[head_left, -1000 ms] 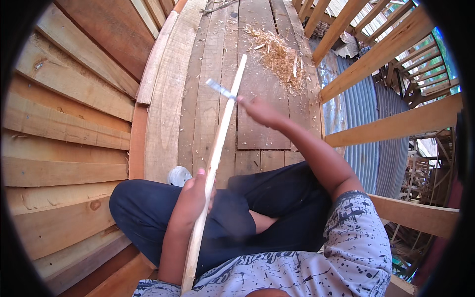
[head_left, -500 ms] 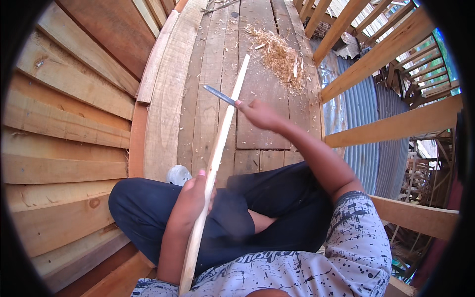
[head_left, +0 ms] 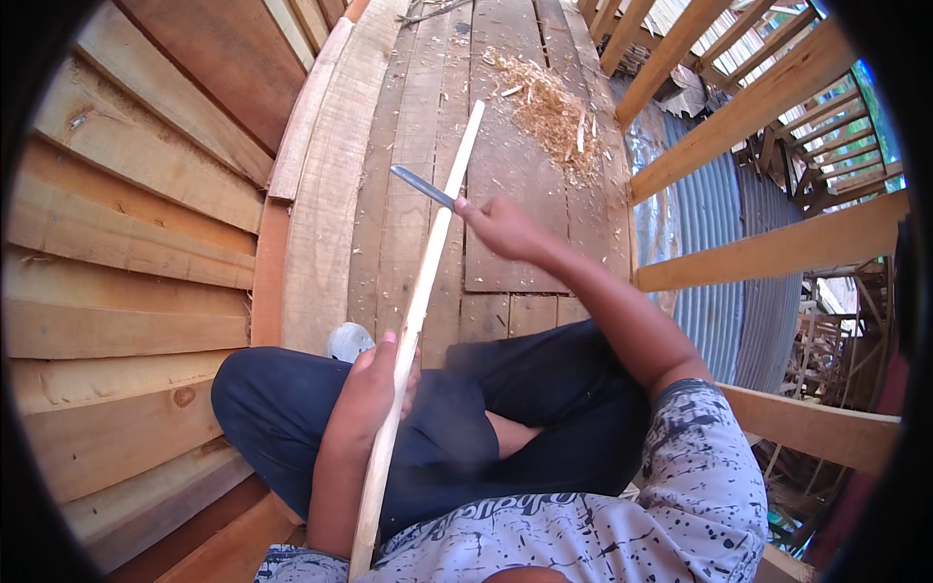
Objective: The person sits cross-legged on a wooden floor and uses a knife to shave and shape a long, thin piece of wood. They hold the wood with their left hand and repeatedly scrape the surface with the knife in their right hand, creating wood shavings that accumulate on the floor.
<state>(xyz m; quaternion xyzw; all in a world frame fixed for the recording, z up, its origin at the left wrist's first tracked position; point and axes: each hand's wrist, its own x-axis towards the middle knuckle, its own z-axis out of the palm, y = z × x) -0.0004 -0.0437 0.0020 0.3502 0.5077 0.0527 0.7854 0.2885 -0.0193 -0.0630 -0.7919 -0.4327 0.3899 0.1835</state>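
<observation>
A long pale wooden stick slants from my lap up and away over the plank floor, its near end resting by my shirt. My left hand is wrapped round the stick's lower half, above my left leg. In my right hand is a knife, its handle hidden in the closed fingers. The metal blade lies across the upper part of the stick and points to the left.
Curly wood shavings lie heaped on the plank floor ahead. A stacked-board wall rises at my left. At my right runs a wooden railing, with corrugated metal sheets beyond it. A light shoe shows beside my left knee.
The knife and my right hand have shifted slightly to the left. The stick's far end has tipped a little left too, and my left hand still holds it.
</observation>
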